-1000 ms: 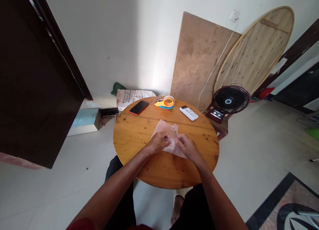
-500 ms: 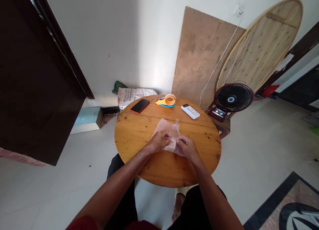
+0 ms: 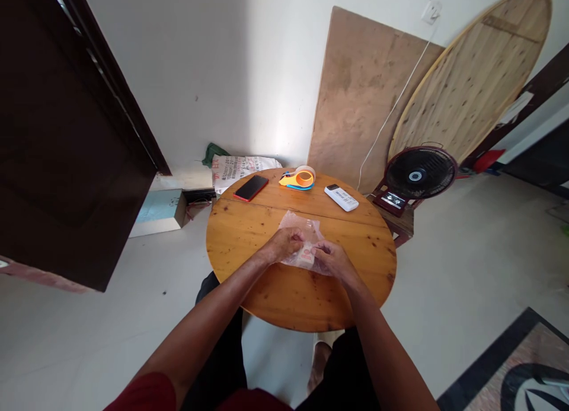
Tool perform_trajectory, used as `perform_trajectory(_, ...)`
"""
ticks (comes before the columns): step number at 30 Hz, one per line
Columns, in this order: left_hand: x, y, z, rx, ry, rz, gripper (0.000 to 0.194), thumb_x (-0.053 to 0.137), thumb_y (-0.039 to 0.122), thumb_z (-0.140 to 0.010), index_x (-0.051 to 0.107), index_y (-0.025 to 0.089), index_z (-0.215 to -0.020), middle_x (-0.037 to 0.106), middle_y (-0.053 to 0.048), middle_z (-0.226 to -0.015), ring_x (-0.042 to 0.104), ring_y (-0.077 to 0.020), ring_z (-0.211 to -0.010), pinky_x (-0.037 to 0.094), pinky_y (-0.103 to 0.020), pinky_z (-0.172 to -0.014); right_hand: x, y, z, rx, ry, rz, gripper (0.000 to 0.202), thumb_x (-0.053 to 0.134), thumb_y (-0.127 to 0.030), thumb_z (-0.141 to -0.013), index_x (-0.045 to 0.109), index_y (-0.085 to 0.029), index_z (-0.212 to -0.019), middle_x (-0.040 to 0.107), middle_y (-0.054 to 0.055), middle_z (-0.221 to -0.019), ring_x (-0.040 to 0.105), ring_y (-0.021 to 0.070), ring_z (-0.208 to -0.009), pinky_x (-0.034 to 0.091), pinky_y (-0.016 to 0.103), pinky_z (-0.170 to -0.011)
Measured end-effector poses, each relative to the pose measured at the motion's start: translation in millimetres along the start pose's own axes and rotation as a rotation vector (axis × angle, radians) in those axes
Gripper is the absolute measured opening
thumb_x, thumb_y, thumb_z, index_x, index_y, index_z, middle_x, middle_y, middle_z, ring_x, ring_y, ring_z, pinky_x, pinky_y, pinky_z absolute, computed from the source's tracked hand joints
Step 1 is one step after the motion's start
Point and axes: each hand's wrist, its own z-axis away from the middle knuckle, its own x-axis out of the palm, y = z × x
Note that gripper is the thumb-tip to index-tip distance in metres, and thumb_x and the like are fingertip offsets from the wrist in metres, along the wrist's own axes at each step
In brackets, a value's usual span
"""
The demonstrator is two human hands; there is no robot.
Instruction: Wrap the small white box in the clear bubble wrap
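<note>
Head view, my left hand (image 3: 287, 243) and right hand (image 3: 329, 258) pinched shut on bubble wrap (image 3: 299, 226) — small pinkish packet (image 3: 306, 255) between my fingers, its print unreadable.

Round table (image 3: 249, 233): honey-yellow wood, dark knots and streaks. Bubble wrap (image 3: 299, 223): clear, pinkish, dotted with bubbles. Small item (image 3: 306, 257) inside wrap: pale pink. Phone (image 3: 251, 187): black face, red edge. Tape dispenser (image 3: 299, 179): orange and yellow, blue underside. Remote (image 3: 341, 197): white, dark end. Fan (image 3: 420, 174): black grille, dark red base. Sleeve (image 3: 142, 393): dark red.
</note>
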Motion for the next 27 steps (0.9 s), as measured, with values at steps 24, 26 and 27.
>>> perform_trajectory(24,-17.5,10.2,36.4,-0.287,0.313,-0.571,0.019,0.057,0.028,-0.071,0.056,0.016,-0.056,0.05,0.002,-0.052,0.046,-0.011,-0.054,0.028,-0.021,-0.051,-4.1,-2.6,-8.9,-0.146,-0.002,0.369,0.024,0.052,-0.039,-0.074,0.056,-0.017,-0.064,0.054,-0.002,-0.062,0.046,0.0116,-0.058,0.03,0.021,-0.051)
perform_trajectory(26,-18.3,13.6,35.0,-0.319,0.275,-0.586,0.015,0.057,0.027,-0.071,0.058,0.017,-0.06,0.056,0.0,-0.057,0.05,-0.0128,-0.057,0.03,-0.022,-0.053,-4.7,-6.6,-9.6,-0.148,-0.011,0.445,0.026,0.054,-0.041,-0.073,0.054,-0.017,-0.063,0.053,-0.003,-0.061,0.045,0.0109,-0.057,0.028,0.021,-0.05)
perform_trajectory(27,-18.3,14.6,34.1,-0.328,0.258,-0.584,0.013,0.057,0.027,-0.07,0.059,0.017,-0.062,0.058,-0.001,-0.059,0.052,-0.0135,-0.059,0.031,-0.022,-0.054,-4.8,-8.6,-10.2,-0.144,-0.011,0.484,0.027,0.055,-0.041,-0.073,0.053,-0.017,-0.062,0.052,-0.003,-0.06,0.044,0.0104,-0.056,0.027,0.021,-0.05)
